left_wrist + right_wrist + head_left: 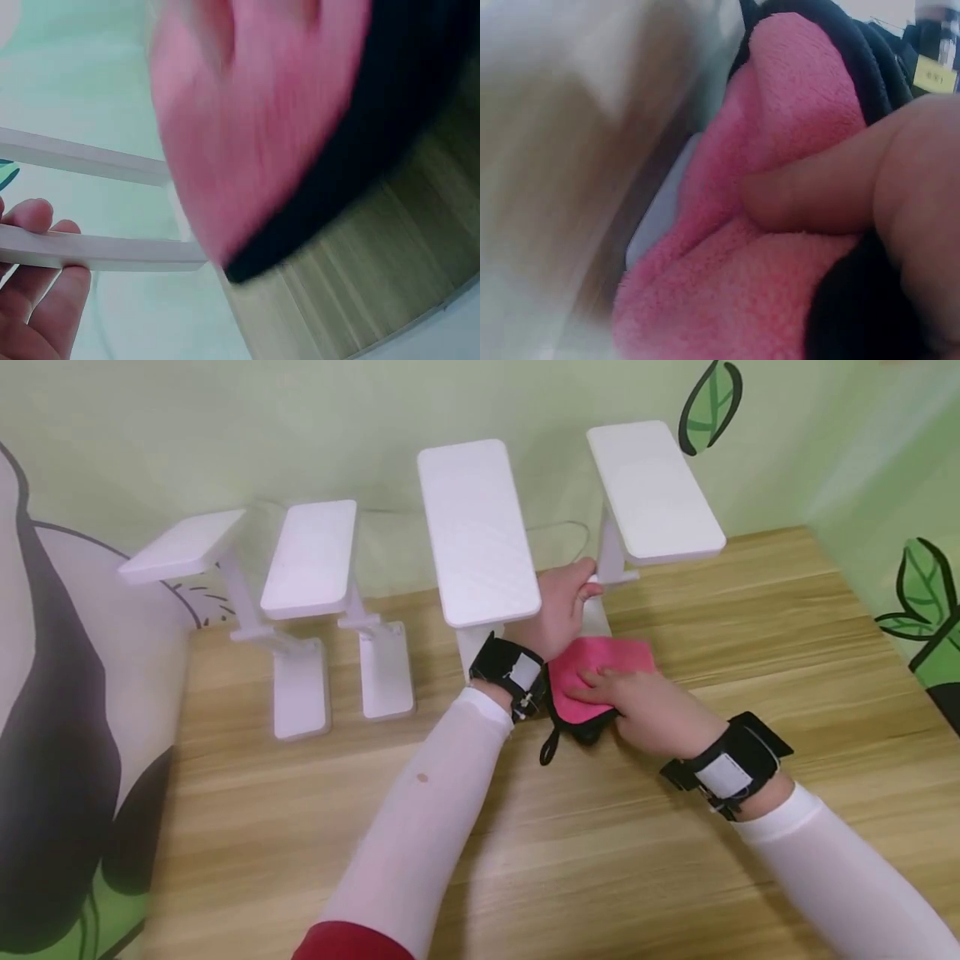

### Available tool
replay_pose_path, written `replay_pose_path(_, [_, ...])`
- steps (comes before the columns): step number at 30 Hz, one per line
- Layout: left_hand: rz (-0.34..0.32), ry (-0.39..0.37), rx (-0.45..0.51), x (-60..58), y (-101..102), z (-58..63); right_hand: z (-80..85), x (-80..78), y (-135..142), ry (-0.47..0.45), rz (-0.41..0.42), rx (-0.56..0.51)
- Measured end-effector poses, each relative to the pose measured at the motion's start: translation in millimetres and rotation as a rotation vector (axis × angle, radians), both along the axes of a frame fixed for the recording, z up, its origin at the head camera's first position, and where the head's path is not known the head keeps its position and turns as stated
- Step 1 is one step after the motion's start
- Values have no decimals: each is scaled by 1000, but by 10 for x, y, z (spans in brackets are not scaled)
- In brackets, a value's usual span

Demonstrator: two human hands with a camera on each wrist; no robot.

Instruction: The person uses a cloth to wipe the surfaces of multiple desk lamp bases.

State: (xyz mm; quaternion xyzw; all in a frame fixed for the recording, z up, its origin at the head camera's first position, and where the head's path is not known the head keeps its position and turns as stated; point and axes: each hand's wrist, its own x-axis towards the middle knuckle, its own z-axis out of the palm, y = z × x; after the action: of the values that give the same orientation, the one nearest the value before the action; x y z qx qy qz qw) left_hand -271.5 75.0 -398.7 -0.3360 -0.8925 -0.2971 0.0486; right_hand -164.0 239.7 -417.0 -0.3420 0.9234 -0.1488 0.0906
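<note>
My left hand (551, 614) reaches past the third lamp to the rightmost white desk lamp (656, 489), which has a flat rectangular head. In the left wrist view, its fingers (64, 311) and thumb pinch a slim white bar of the lamp's stem (142, 255). My right hand (660, 710) holds a pink cloth (611, 652) with a black backing and a small black loop over the front of that lamp's base (596, 618). The right wrist view shows the thumb (810, 195) pressing into the folded plush; the other fingers are hidden. A pale edge of the base (660, 210) shows beside the cloth.
Three more white lamps stand to the left: one tall lamp (480, 531) right beside my left wrist, then two lower ones, a lamp (311, 560) and a lamp (183, 543). Thin cables (558, 524) run along the painted wall behind the wooden table (337, 843).
</note>
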Motion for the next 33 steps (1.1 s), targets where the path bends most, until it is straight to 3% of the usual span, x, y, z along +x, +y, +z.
replay_pose_path(4, [0, 4, 1, 7, -6, -7, -91, -273, -39, 24, 11, -94])
replay_pose_path(9, [2, 11, -3, 13, -5, -33, -270, -506, 44, 74, -61, -158])
replay_pose_path(13, [-7, 4, 9, 16, -2, -19, -286, -426, 121, 79, -92, -141])
replay_pose_path(18, [-3, 11, -5, -1, 9, 2, -162, -135, 192, 17, -115, -59])
replay_pose_path(24, [8, 26, -28, 2, -6, 7, -28, 132, 119, -31, -30, 22])
replay_pose_path(28, [15, 29, -37, 11, 2, 18, -39, 41, 42, -19, 38, -30])
replay_pose_path(33, [23, 20, -37, 20, -3, 21, -139, -341, 2, 15, 63, -128])
